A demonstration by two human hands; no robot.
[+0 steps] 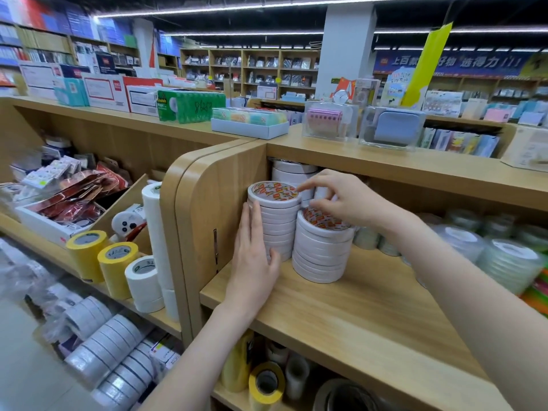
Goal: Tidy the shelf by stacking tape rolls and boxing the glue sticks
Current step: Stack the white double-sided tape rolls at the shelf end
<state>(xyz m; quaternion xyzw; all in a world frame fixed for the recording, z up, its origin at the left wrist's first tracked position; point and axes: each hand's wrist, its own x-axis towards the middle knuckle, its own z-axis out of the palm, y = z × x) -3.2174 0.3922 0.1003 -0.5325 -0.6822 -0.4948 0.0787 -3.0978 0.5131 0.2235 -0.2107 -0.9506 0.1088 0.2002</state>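
Observation:
Two stacks of white tape rolls with red-printed cores stand on the wooden shelf [341,304] by its left wall. The taller left stack [277,221] has my left hand [253,262] laid flat against its side, fingers straight. The shorter right stack [321,250] stands beside it, touching. My right hand [341,200] hovers over both stacks with curled fingers, its fingertips at the rim of the top roll [274,191]; whether it pinches that roll is unclear. More white rolls [292,170] sit behind. No glue sticks are visible.
Clear tape rolls [504,262] crowd the shelf's right side. To the left stand yellow tape rolls [100,256] and white tape rolls [145,283], with packaged goods above. The lower shelf holds more rolls [267,384]. Display boxes [329,121] sit on the shelf top.

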